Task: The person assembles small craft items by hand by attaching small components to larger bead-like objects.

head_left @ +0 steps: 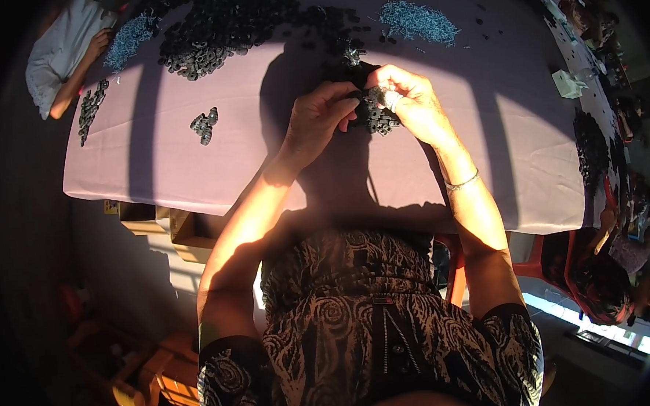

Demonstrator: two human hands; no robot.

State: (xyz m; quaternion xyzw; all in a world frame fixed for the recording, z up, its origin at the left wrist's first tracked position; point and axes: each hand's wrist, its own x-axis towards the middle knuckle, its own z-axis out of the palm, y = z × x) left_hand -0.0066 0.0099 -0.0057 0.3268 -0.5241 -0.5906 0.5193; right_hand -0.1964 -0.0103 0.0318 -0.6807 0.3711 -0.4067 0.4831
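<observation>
The mauve cloth-covered table (169, 171) has its near edge just in front of the person's waist, and both bare forearms reach over it toward twelve o'clock. The left hand (325, 113) has its thumb and forefinger drawn together at the tips, seemingly on one small dark piece. Facing it, the right hand (412, 104) pinches a small shiny silvery piece (387, 97) in the full glare. From here I can't be sure whether the two pieces touch.

The fingertips almost meet, which looks right for work this fine: a light, steady pinch, with the wrists low, should serve better than squeezing. I'd turn the work a little toward the sunlit side, since the person's own shadow falls over the left fingers. A small pile of black ring-like pieces (381, 124) lies at six o'clock from the fingertips, close by, so anything dropped there ought to be easy to recover.

A little clump of clear, glinting bits (352, 55) sits near, just off twelve o'clock; taking one at a time would avoid tangles. Out at nine o'clock lies a loose cluster of black pieces (205, 126). Farther off, a heap of thin blue-silver bits (418, 22) spreads at one o'clock, and a broad mound of black pieces (206, 44) at ten, best left undisturbed by the sleeves.
</observation>
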